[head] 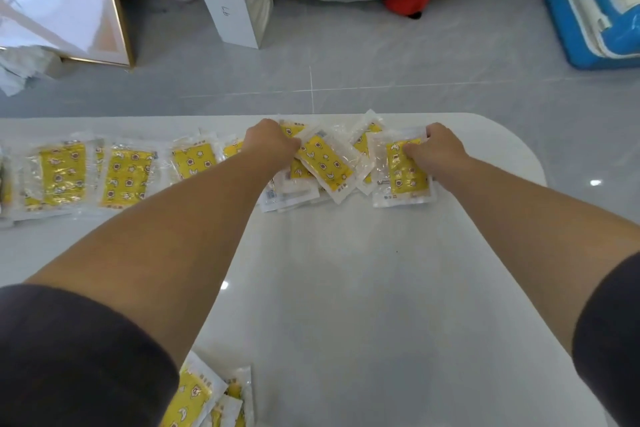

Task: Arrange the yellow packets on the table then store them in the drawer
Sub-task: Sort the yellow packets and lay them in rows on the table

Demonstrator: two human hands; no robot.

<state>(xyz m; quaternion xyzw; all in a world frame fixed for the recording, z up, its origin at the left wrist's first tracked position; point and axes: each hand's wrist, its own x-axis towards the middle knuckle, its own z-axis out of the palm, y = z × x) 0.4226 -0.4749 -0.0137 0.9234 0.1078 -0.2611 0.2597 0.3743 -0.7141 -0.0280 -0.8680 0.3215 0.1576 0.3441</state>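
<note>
Grey floor tiles run beyond the far edge of the white worktop (pixel 346 288), where I am in the middle of arranging the yellow packets (pixel 126 177). A tidy row of them lies side by side along the far left, and a loose heap (pixel 325 166) sits crosswise and overlapping at the far middle. My left hand (pixel 272 142) is dug into the heap's left side with its fingers curled round a packet edge. My right hand (pixel 441 149) grips the squared-up packet (pixel 407 173) at the right end, thumb at its far edge and fingers bent onto its yellow face. The sorting looks partly done to me, and the storing has not begun. Next I would need to pull packets out of the heap one at a time and lay them flat in line. The slick wrappers will likely slide over one another. A few more packets (pixel 197 395) lie by the near edge under my left arm and could be knocked off. I can see no drawer from here. On the floor beyond stand a white box (pixel 232 0), a blue container (pixel 595 10) and a gold-framed picture (pixel 62 0), all well clear of the work.
</note>
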